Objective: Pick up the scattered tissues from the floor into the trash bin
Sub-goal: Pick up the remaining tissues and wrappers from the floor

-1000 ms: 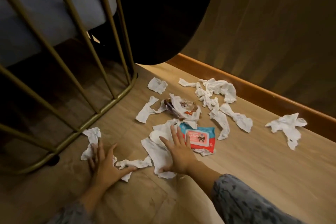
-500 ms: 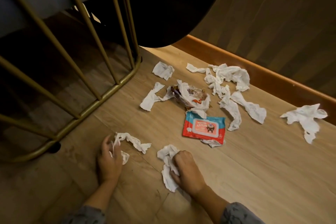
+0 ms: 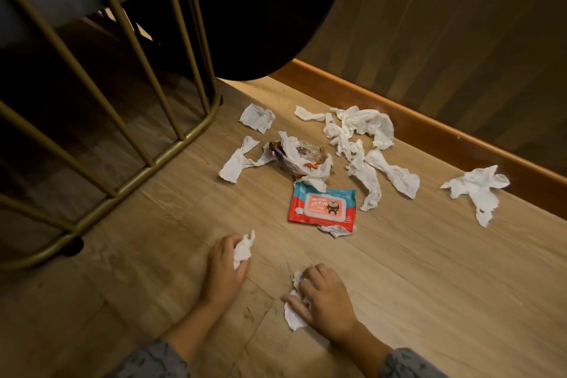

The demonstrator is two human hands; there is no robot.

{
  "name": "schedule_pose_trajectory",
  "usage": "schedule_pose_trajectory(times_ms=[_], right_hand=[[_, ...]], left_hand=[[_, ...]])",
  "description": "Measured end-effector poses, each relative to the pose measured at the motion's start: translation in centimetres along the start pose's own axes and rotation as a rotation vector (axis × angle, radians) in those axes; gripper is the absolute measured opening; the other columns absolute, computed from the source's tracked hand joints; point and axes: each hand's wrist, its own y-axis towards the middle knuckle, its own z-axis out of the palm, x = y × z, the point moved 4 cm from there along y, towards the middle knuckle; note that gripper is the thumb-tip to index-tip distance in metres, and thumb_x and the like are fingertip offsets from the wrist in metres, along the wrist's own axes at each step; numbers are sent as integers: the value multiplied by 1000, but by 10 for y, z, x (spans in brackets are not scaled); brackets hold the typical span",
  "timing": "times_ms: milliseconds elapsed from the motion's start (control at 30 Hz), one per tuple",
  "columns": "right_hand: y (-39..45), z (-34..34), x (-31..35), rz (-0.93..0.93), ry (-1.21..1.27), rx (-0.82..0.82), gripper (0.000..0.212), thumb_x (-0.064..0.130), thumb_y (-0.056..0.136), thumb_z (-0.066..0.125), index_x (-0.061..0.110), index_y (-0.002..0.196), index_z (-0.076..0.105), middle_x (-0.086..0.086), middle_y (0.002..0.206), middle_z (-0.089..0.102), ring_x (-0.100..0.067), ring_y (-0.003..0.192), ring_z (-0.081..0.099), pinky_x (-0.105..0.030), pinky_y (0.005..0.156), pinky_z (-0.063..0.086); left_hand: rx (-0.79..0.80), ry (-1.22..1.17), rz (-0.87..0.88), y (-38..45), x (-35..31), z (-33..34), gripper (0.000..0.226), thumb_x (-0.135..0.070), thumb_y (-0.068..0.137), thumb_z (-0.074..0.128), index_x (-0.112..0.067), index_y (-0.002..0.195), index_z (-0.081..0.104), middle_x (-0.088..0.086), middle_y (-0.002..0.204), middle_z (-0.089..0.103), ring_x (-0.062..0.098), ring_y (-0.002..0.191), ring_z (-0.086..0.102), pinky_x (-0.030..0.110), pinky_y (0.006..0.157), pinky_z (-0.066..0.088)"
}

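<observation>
My left hand (image 3: 225, 267) is closed around a bunched white tissue (image 3: 244, 248) low over the wooden floor. A second crumpled tissue (image 3: 293, 313) sits in the grip of my right hand (image 3: 326, 301), pressed against the floor. Several loose white tissues lie further away: a twisted heap (image 3: 362, 126) by the skirting board, one (image 3: 256, 116) near the gold frame, one (image 3: 237, 163) left of a wrapper, and one (image 3: 477, 187) far right. No trash bin is in view.
A red and blue wet-wipe pack (image 3: 322, 204) lies on the floor with a clear snack wrapper (image 3: 302, 155) behind it. A gold wire table base (image 3: 138, 169) stands at left under a dark round tabletop (image 3: 260, 9). A wooden skirting board (image 3: 429, 126) runs along the wall.
Both hands went from flat on spread tissues to closed fists, each gathering its tissue into a ball. Both drew back toward me and closer together; the view shifted.
</observation>
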Motion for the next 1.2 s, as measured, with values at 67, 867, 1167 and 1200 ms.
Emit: schedule_pose_trajectory(times_ms=[67,867,1167,1200], right_hand=[[0,-3,-8,-50,25,21,24,33,91,61,19,71,57,1,72,53,-18,64,48,-28,51,38],[85,-29,-105,349,8,-72,95,92,66,47,24,133,54,-1,134,52,-22,126,43,-48,113,27],[75,-22,-103,367,27,-64,67,64,73,62,26,127,52,0,112,56,-20,99,52,-34,76,46],[73,-21,-101,359,7,-27,67,62,72,63,27,128,50,0,113,57,-20,100,52,-33,76,47]], left_hand=[[79,-67,51,-3,-3,0,37,-15,80,59,-20,117,60,-6,108,62,11,97,60,19,86,48],[-240,120,-48,186,-4,43,29,-31,79,61,-5,76,72,13,98,66,35,98,56,38,89,43],[-274,24,-149,142,-18,33,13,-5,73,66,-5,81,55,12,81,59,25,78,50,30,68,36],[-250,50,-76,138,-19,33,13,-3,74,64,-4,86,60,12,87,61,24,83,52,25,74,37]])
